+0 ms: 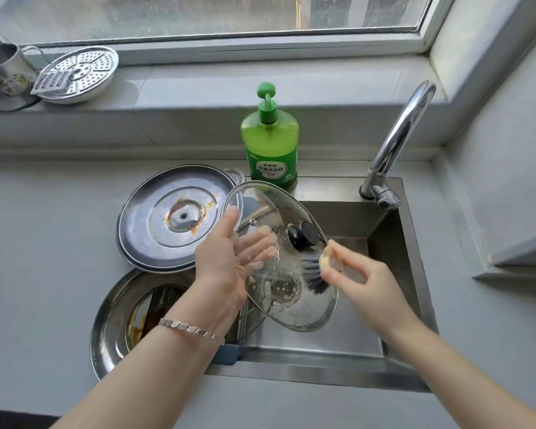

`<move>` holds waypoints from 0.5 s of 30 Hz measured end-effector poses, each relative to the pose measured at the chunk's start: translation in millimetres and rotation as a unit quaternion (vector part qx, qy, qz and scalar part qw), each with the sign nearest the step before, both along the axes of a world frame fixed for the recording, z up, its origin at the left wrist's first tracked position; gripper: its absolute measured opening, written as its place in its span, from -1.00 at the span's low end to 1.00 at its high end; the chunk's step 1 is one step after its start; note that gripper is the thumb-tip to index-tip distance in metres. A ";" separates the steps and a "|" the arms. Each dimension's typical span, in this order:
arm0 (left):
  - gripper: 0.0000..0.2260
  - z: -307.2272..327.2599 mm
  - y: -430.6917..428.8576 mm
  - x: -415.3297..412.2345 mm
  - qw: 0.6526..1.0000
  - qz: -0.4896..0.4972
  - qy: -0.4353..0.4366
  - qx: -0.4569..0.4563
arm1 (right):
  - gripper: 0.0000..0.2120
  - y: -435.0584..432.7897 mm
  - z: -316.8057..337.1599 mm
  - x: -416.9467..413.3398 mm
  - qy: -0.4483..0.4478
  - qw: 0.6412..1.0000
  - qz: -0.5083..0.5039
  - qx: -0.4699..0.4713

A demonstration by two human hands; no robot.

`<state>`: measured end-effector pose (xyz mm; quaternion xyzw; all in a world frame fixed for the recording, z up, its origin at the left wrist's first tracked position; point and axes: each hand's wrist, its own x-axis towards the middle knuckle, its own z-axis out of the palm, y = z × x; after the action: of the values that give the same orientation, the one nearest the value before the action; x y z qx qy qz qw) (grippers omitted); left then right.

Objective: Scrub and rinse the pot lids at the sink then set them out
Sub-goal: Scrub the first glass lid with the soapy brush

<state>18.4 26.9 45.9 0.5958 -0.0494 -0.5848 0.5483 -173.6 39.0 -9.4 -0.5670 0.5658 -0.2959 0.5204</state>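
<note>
Left hand (223, 264): clamped on the glass lid (304, 311). The thumb lies on the upper rim and the spread fingers show through the glass from behind.
Right hand (362, 283): pinches the pale stub handle of a brush (314, 274). The black bristles press on the glass facing the right hand.
Hands: close together, with only the lid between them.
Glass lid: held tilted in the air over the sink (399, 274), wet and beaded. Its black knob (302, 235) sits just above the brush.
Left of left hand: a steel lid (183, 218) with orange residue round its centre hole.
Under left forearm: a second steel lid (115, 320), also stained and partly beneath the first.
Beyond the hands: soap bottle (270, 140), with the tap (396, 140) further right. No stream of water is visible.
Step, as judged: scrubbing the first lid. Neither steel lid looks clean yet.
Risk 1: slick glass is held only by the thumb and flat fingers. A hard brush stroke near the lower edge could lever the lid out, dropping it onto the steel basin.
Risk 2: the left forearm hangs just over the stacked steel lids, so a wide elbow swing could knock them.
Risk 3: the brush handle is short and looks wet, so the pinch may slip mid-stroke.
</note>
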 end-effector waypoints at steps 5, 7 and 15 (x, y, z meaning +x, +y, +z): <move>-0.80 -3.4 -5.9 1.5 0.999 -0.009 -0.031 0.032 | -0.60 -0.5 -16.4 -8.2 0.034 0.997 0.002 0.062; -0.80 -6.9 -8.4 2.8 0.998 -0.025 -0.037 0.045 | -0.61 -11.9 -24.0 -19.0 0.129 0.986 -0.036 0.097; -0.57 -12.4 -23.5 4.6 0.973 -0.205 -0.025 0.099 | -0.59 -34.0 9.1 -4.7 0.065 0.996 -0.021 0.054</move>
<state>23.0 3.4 33.5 0.6389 -0.1258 -0.6716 0.3533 -178.4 5.0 -0.3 -0.5440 0.6258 -0.2381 0.5058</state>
